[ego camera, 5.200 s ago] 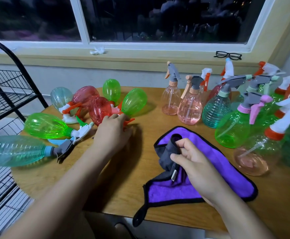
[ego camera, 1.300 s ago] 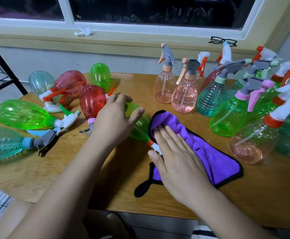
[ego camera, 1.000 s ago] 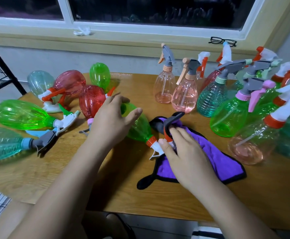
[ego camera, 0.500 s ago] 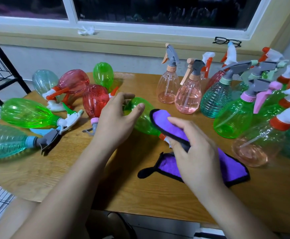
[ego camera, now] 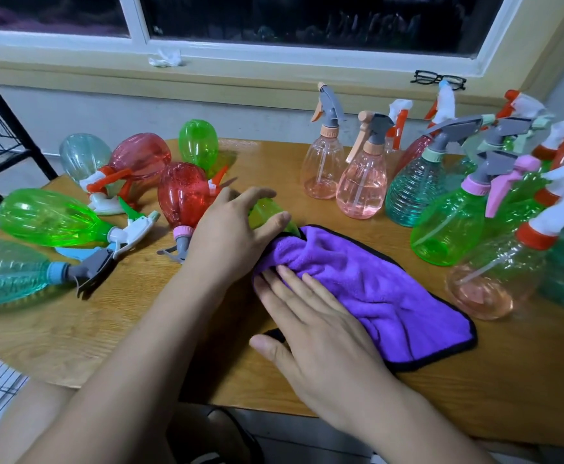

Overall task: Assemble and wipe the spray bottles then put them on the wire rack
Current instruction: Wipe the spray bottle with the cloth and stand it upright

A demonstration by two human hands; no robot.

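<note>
- Lying sideways on table [ego camera: 307, 169], translucent green bottle [ego camera: 267, 212] gripped under curled left hand [ego camera: 230, 236].
- Flat right hand [ego camera: 310, 329], fingers straight, presses purple cloth [ego camera: 374, 283] over bottle's near end.
- Sprayer end hidden by cloth.

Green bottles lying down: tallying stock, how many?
3: left green bottle at the table's edge, back green bottle by the wall, held green bottle under the left hand. Others may be hidden.
</note>
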